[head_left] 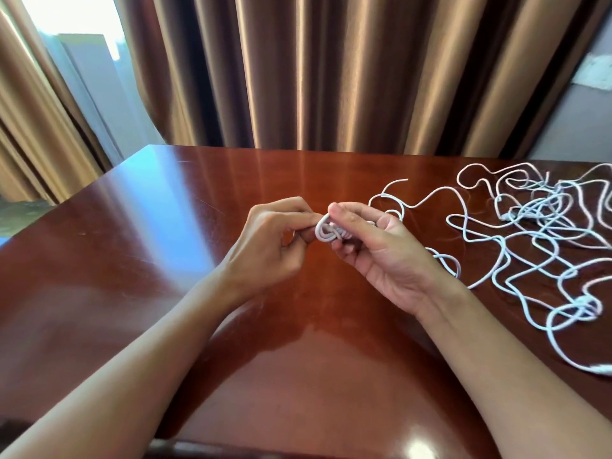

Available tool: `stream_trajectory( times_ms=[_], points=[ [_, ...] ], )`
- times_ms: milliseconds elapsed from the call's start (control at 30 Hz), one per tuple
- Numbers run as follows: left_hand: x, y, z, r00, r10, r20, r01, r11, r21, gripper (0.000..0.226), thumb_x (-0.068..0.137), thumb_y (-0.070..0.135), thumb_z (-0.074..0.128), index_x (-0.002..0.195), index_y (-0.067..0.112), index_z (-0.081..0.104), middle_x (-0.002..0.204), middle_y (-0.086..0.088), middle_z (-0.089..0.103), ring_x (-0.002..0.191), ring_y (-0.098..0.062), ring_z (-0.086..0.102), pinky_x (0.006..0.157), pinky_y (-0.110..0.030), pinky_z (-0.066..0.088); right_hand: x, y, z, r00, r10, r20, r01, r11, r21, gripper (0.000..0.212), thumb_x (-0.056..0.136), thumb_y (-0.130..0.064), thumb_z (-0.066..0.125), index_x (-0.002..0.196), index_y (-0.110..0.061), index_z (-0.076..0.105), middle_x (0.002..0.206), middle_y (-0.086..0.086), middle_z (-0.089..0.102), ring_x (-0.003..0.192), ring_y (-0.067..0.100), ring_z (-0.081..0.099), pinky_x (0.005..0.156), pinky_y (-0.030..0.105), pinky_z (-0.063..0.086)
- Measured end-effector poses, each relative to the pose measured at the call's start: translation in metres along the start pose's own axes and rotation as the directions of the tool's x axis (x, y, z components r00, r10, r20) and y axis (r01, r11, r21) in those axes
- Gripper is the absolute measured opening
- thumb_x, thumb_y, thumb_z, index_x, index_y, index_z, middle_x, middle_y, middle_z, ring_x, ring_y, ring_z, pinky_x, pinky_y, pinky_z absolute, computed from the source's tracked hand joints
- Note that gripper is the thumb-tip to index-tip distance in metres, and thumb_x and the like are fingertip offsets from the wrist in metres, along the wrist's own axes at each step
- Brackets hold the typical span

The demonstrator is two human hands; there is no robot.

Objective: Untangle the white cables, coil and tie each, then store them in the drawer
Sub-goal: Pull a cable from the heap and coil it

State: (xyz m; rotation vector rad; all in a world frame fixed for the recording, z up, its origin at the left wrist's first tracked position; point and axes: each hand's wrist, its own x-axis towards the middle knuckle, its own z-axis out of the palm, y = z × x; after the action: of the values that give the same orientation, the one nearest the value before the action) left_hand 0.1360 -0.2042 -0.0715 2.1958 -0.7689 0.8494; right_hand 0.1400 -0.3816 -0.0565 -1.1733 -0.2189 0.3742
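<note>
Polished reddish-brown desk (139,246), glossy with window glare; bronze satin curtain (331,71) in deep folds behind, bright window gap far left. No drawer in view.

Left hand (265,250): fingers curled, pinching the near edge of a small coil (326,231) of white cable, held just above desk centre. Right hand (381,253): palm up, fingers and thumb closed around the coil's other side.

Cable: thin, round, smooth white jacket, springy; holds kinks.

Right of the hands: the remaining white cables (530,233) lie in a loose tangle on the desk, loops crossing, at least one tight knot near the front right.

Step, as judged: coiling/tying the first cable; early in task. Next move likely needs a tail wrapped tightly round the coil without letting the loops spring apart.
</note>
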Motion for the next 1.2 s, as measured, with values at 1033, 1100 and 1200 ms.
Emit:
stream_trajectory(
  times_ms=[1033,1100,1200],
  points=[
    [0.049,0.147,0.111,0.902,0.250,0.352,-0.257,0.966,-0.028,0.020,0.090,0.003,0.060,0.105,0.009,0.072,0.093,-0.003,0.064,0.085,-0.017,0.060,0.075,-0.026,0.047,-0.178,-0.087,-0.144,0.893,-0.443,-0.078,0.012,0.196,-0.981,0.025,0.086,-0.022,0.079,0.108,-0.029,0.071,0.096,-0.012,0.072,0.089,-0.001,0.067,0.086,0.019,0.051],
    [0.052,0.165,0.130,0.876,0.277,0.395,-0.295,0.955,-0.017,0.018,0.089,0.005,0.059,0.099,0.010,0.073,0.090,-0.004,0.065,0.084,-0.022,0.063,0.075,-0.032,0.049,-0.195,-0.092,-0.167,0.894,-0.430,-0.129,-0.071,0.148,-0.986,0.024,0.087,-0.025,0.077,0.109,-0.031,0.070,0.097,-0.012,0.070,0.096,0.006,0.065,0.089,0.026,0.050],
    [0.054,0.186,0.153,0.856,0.285,0.432,-0.314,0.950,-0.004,0.018,0.088,0.011,0.057,0.097,0.013,0.073,0.089,-0.002,0.066,0.085,-0.024,0.063,0.074,-0.039,0.052,-0.213,-0.099,-0.198,0.895,-0.401,-0.196,-0.184,0.069,-0.981,0.024,0.090,-0.025,0.073,0.113,-0.031,0.068,0.100,-0.007,0.067,0.100,0.015,0.059,0.088,0.029,0.045]
  ],
)
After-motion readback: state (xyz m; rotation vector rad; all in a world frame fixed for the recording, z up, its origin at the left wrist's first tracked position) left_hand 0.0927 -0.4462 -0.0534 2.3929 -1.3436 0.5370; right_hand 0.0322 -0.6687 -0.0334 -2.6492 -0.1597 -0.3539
